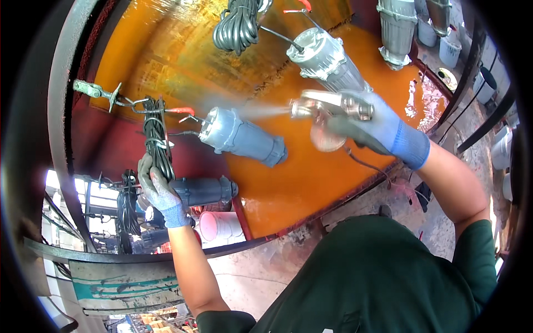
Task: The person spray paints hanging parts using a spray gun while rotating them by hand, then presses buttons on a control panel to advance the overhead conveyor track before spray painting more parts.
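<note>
My right hand [373, 123], in a blue and grey glove, is closed around a spray gun [328, 104], slightly blurred. A pale mist streams left from its nozzle toward the upper part of a grey pump-like cylinder [243, 135]. My left hand [157, 186], gloved alike, grips the lower end of a coiled black cable [157, 132]. That coil hangs from a hook with a green clamp [94, 89]; a cord links it to the cylinder, which hangs tilted. A red-handled wire hook [180, 111] sits between them. The fingertips of my right hand are partly hidden.
Behind is a curved, orange-coated booth wall [311, 188]. More cylinders hang nearby: a silvery one [328, 58] with a grey cable coil [237, 26], another [397, 30] at upper right, and a dark one [202, 191] lower left. A hose [363, 162] trails below the gun. Buckets [449, 51] stand right.
</note>
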{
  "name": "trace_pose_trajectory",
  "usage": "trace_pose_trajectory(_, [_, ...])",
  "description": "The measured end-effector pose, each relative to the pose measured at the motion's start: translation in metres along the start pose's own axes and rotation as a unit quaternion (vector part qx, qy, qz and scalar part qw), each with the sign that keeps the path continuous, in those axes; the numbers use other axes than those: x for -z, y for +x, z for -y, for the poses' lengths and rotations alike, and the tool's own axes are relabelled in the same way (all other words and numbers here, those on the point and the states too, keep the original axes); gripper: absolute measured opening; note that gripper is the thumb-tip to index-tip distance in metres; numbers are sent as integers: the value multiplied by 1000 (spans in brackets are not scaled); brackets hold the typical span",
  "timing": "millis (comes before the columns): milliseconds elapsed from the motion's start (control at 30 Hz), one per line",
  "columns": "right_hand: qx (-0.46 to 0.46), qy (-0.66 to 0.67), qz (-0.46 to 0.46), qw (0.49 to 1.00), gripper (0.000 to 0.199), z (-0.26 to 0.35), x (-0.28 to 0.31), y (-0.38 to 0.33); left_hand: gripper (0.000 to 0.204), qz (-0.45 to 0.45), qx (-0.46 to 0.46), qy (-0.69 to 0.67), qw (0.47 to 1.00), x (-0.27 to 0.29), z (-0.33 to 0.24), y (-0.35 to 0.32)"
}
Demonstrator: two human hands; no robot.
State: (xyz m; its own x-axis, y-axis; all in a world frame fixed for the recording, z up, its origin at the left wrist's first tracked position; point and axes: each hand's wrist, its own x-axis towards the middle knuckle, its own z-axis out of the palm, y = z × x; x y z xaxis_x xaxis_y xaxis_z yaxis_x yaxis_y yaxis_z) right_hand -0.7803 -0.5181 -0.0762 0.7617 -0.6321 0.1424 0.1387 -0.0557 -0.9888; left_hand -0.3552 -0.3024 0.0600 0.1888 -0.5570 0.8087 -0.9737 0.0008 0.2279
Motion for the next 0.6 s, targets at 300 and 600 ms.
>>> trace_pose_trajectory(300, [114,-12,-17,993,29,-10,1,-2,42,-54,131,-43,989,26,70,9])
trace_pose_trajectory(600, [76,-74,40,994,18,-1,4,-35,50,-48,23,208,977,14,36,8])
